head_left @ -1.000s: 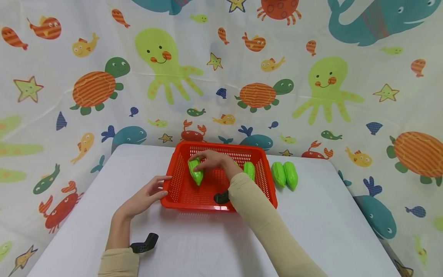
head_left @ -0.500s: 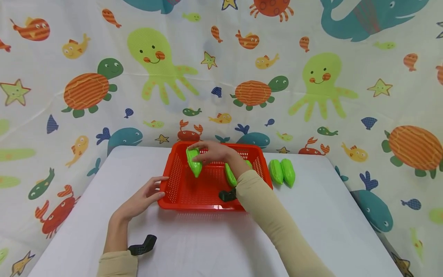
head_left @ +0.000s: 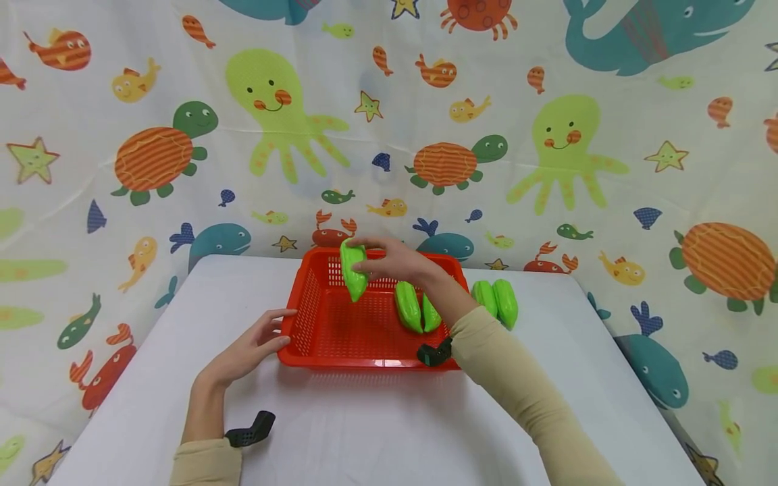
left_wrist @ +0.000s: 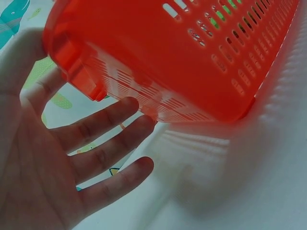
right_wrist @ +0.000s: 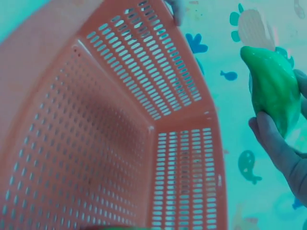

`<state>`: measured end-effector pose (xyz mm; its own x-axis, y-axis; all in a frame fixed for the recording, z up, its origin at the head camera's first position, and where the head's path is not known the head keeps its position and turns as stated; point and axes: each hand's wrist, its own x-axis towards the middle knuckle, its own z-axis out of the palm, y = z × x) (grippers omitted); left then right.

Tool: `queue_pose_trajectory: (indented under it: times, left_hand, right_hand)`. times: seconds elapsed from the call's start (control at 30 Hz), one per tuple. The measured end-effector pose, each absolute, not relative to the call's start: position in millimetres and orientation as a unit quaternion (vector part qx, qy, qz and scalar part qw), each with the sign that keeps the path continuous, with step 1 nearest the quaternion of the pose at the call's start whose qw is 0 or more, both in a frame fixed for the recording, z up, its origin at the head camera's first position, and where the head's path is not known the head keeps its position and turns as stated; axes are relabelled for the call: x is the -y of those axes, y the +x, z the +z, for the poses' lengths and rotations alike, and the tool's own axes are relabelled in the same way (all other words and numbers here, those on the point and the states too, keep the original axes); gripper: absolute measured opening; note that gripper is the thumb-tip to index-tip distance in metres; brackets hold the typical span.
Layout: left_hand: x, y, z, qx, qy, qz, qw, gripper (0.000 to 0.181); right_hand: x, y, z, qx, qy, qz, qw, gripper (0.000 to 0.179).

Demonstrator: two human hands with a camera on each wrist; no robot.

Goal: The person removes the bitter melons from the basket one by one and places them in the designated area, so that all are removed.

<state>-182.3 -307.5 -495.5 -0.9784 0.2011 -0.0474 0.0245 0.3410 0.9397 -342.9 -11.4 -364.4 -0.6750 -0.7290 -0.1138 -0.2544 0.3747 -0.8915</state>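
Note:
A shiny green ridged fruit (head_left: 353, 270), like a star fruit with a pointed end, hangs above the back left of the red basket (head_left: 377, 363). My right hand (head_left: 392, 262) pinches it between thumb and fingers; the right wrist view shows the same fruit (right_wrist: 274, 86) beyond the basket wall. Two similar fruits (head_left: 408, 307) lie inside the basket, on its right side, one partly behind my right wrist. At the basket's left rim rests my left hand (head_left: 246, 351), fingertips against the edge. Its fingers (left_wrist: 103, 158) look spread and nearly straight in the left wrist view.
Right of the basket, two more green fruits (head_left: 505, 302) lie side by side on the white table (head_left: 565, 391). Behind the table hangs a white cloth (head_left: 389, 202) printed with sea animals. A black wrist device (head_left: 252, 430) sits on each forearm.
My right hand has lifted the fruit off the basket floor, then carried it slightly rightward and up. The two fruits inside show more now. My left hand stays on the rim.

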Motion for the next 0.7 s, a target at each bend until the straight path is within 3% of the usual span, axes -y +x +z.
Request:
queue_pose_trajectory:
  times: [0.7]
  left_hand:
    - [307.0, -181.0, -493.8, -0.823, 0.060, 0.558, 0.085, 0.061]
  right_hand:
    - [-64.4, -318.5, -360.4, -0.771, -0.253, -0.545, 0.213, 0.052]
